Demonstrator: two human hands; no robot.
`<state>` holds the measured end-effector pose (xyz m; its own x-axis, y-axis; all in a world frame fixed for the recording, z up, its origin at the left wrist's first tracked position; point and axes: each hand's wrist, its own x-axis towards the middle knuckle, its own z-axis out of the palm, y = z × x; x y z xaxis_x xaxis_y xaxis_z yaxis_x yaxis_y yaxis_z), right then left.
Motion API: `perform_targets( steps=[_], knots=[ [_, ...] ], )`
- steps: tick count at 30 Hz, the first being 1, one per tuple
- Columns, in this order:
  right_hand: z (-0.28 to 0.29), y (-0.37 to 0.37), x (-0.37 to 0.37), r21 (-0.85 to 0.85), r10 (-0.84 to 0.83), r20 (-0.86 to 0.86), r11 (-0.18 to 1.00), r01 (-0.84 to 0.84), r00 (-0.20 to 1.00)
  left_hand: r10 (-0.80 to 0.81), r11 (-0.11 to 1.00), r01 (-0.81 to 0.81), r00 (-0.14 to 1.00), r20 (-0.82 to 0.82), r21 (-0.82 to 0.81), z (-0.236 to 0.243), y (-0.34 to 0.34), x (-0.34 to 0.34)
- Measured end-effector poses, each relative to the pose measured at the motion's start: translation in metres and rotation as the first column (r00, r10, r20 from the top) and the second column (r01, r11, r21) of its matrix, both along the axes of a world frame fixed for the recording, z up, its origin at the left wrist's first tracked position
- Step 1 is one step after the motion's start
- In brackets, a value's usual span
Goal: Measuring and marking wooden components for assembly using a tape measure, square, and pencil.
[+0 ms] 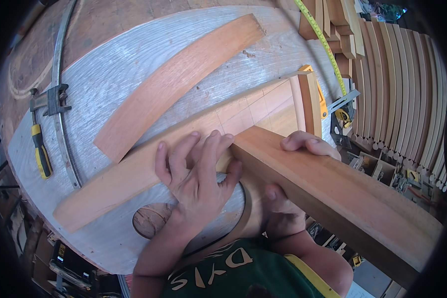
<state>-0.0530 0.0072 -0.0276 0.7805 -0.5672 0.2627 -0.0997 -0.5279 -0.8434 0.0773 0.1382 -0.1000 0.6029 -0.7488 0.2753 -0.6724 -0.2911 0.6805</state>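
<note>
My right hand (303,174) grips a thick wooden beam (342,191), with fingers over its upper face and the thumb on its lower side. The beam slants from the lower right, and its end rests on or just over a long wooden piece (129,176) marked with pencil lines. My left hand (198,179) lies with fingers spread on that long piece, the fingertips close to the beam's end. Its palm side is hidden. A short wooden crosspiece (311,107) stands at the long piece's far right end. Beyond lies a loose curved wooden slat (181,74).
A grey board (99,248) with a round hole covers the table. On the left lies a bar clamp (59,104) with a yellow-and-black handle. A yellow-handled square (322,99) and a measuring tape (328,49) lie at the right. Many curved wooden slats (402,89) stand stacked beyond.
</note>
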Motion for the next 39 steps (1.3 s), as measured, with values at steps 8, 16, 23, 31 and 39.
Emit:
perform_targets(
  steps=[8, 16, 23, 31, 39],
  knots=[
    [0.003, 0.004, 0.003, 0.019, -0.070, -0.016, 0.997, 0.070, 0.997, 0.005, 1.000, -0.006, 1.000, -0.024, -0.029, 0.003, 0.000, 0.001],
    [0.012, 0.014, 0.002, 0.098, -0.138, -0.057, 0.985, 0.144, 0.989, 0.009, 1.000, -0.009, 1.000, -0.005, -0.013, 0.003, 0.000, 0.002],
    [0.014, 0.017, 0.003, 0.188, -0.143, -0.050, 0.971, 0.150, 0.988, 0.023, 1.000, -0.023, 1.000, 0.008, -0.005, 0.003, -0.001, 0.001],
    [0.007, 0.010, 0.002, 0.113, -0.092, -0.005, 0.989, 0.092, 0.996, 0.031, 0.999, -0.031, 1.000, 0.001, -0.023, 0.001, -0.002, 0.000],
    [-0.003, 0.008, 0.006, -0.075, -0.164, -0.035, 0.984, 0.161, 0.986, 0.006, 0.999, -0.006, 1.000, 0.019, -0.035, 0.005, -0.002, 0.002]
  ],
)
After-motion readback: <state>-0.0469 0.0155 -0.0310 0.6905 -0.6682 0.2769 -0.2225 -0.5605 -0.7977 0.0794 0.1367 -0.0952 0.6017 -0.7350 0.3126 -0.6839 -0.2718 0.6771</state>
